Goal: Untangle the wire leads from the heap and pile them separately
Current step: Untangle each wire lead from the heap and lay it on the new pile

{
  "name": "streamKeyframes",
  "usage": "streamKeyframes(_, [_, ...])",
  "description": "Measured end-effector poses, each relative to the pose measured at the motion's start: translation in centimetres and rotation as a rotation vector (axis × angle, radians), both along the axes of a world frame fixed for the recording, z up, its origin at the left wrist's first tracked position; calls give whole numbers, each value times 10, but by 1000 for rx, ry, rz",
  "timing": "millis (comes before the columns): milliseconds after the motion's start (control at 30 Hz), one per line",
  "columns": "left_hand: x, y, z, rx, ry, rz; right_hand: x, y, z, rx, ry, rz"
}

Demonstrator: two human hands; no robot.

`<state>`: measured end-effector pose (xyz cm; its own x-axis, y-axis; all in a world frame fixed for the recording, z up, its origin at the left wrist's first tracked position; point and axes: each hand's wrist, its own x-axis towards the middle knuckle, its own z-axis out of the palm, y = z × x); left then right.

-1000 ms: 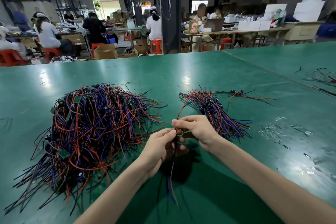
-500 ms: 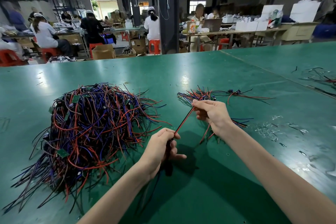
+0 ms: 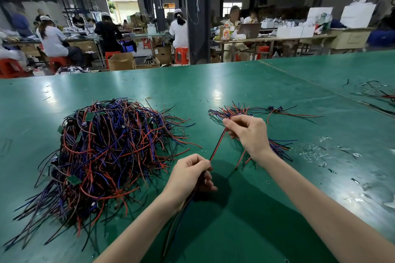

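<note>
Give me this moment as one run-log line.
left hand: grips wire lead low | right hand: pinches it high | lead: straight between hands | heap: left | sorted pile: by right hand

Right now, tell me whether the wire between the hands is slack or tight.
Tight: the wire runs straight from the left hand to the right hand.

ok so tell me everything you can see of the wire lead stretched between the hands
The wire lead is a thin red strand paired with a black one, plastic-coated by the look. It is pulled straight on a slant, clear of the green table. The left hand pinches its lower end, loose dark tails trailing past that wrist; the right hand grips its upper end.
</note>
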<state>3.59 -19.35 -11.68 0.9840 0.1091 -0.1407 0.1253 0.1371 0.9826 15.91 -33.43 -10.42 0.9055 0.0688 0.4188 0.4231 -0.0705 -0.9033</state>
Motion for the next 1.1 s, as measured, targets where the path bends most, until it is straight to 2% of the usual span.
streamKeyframes(67, [0,1,0,24,-1,2,-1,-2,6,202,268,105])
streamKeyframes(167, [0,1,0,48,7,1,-3,-4,13,370,497,181])
streamKeyframes(300, [1,1,1,55,0,-9,-4,-6,19,459,711,200])
streamKeyframes(433, [1,1,0,77,-15,-18,-3,-5,18,494,808,208])
streamKeyframes(833, [1,3,-3,115,-33,-44,-1,-7,16,540,838,193])
streamKeyframes(900, [1,4,-4,128,-22,-52,2,-8,14,401,692,90])
streamKeyframes(1033, [2,4,-4,96,-21,-62,3,-8,11,134,256,-77])
streamKeyframes(1100, [2,4,-5,92,-25,-71,2,-9,11,101,204,-102])
